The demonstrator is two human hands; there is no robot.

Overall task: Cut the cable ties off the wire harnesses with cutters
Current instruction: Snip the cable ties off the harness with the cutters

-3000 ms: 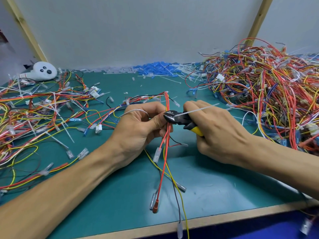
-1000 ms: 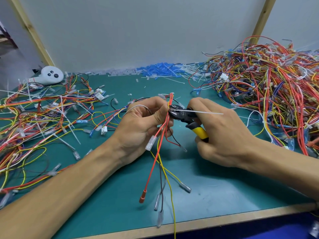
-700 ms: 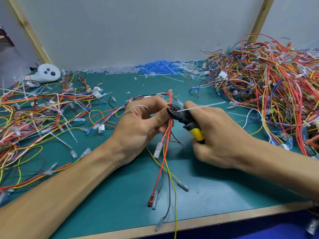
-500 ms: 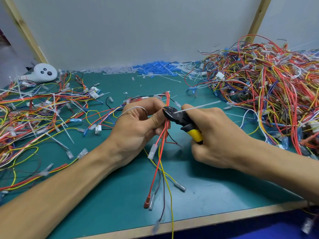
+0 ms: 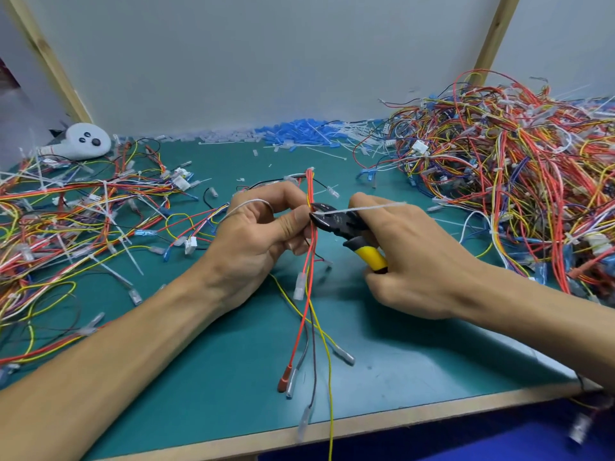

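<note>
Teal mat [image 5: 416,361] between wire piles [image 5: 66,211] [image 5: 519,181], hands [image 5: 253,251] [image 5: 426,261] mid-mat, wooden edge [image 5: 432,414] near.

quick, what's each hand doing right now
Left hand: closed, pinching the wire harness.
Right hand: closed around the cutters, whose tip is at the cable tie.
</note>
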